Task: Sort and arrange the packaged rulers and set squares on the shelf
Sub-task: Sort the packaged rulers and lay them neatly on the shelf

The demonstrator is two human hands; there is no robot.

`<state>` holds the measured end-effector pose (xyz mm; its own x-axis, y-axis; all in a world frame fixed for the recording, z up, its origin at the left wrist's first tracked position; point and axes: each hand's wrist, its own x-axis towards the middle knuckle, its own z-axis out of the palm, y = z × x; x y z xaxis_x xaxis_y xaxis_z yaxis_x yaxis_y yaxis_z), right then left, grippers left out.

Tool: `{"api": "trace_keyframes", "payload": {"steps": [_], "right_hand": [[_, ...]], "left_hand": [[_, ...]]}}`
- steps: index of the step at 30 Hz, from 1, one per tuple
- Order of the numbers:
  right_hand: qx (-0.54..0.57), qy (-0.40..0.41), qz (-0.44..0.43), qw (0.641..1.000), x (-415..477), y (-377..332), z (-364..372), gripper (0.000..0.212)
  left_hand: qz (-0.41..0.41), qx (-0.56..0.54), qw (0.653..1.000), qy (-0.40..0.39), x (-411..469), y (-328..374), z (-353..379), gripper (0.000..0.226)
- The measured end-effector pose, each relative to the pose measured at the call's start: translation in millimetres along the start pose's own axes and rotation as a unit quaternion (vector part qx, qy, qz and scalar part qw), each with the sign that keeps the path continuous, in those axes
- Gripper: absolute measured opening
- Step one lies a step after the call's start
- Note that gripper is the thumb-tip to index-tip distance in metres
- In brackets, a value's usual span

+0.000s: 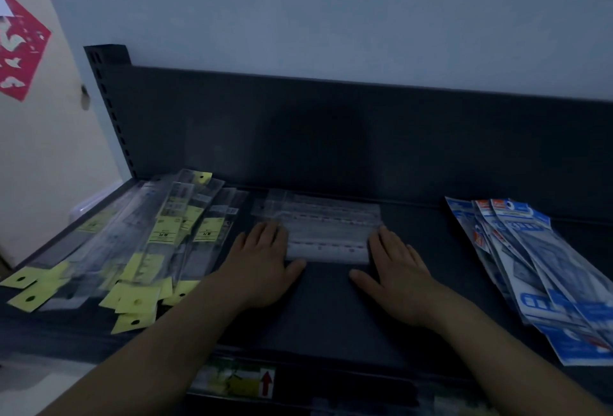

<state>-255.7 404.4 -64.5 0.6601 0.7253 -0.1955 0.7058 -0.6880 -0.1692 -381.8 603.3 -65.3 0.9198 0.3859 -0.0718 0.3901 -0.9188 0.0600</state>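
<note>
A short stack of clear-packaged rulers [326, 233] lies crosswise in the middle of the dark shelf [331, 309]. My left hand [262, 266] lies flat with its fingers on the stack's left end. My right hand [394, 269] lies flat against the stack's right end. Both hands have fingers extended and grip nothing. A loose heap of clear ruler packs with yellow header cards [132, 249] covers the shelf's left part. A fanned pile of blue-and-white packs [544, 269] lies on the right.
The shelf's dark back panel [331, 137] rises behind the stack, with a perforated upright [109, 110] at the left. A price label with a red arrow [238, 382] sits on the front rail. A door with a red paper decoration [20, 44] is at the far left.
</note>
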Motion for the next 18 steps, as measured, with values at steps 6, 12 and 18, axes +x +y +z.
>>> {"api": "trace_keyframes", "payload": {"steps": [6,12,18], "right_hand": [[0.071,0.077,-0.015,0.994,-2.6,-14.5,-18.7,0.077],[0.076,0.121,-0.059,0.988,9.5,-56.9,-22.3,0.062],[0.154,0.169,-0.132,0.964,27.8,-135.9,-25.7,0.037]], "left_hand": [[0.03,-0.09,0.982,0.165,-15.5,-4.0,-18.0,0.057],[0.014,-0.198,0.949,0.245,-45.2,-37.5,-40.3,0.032],[-0.13,-0.153,0.944,0.261,-70.2,-140.8,-51.5,0.033]]}}
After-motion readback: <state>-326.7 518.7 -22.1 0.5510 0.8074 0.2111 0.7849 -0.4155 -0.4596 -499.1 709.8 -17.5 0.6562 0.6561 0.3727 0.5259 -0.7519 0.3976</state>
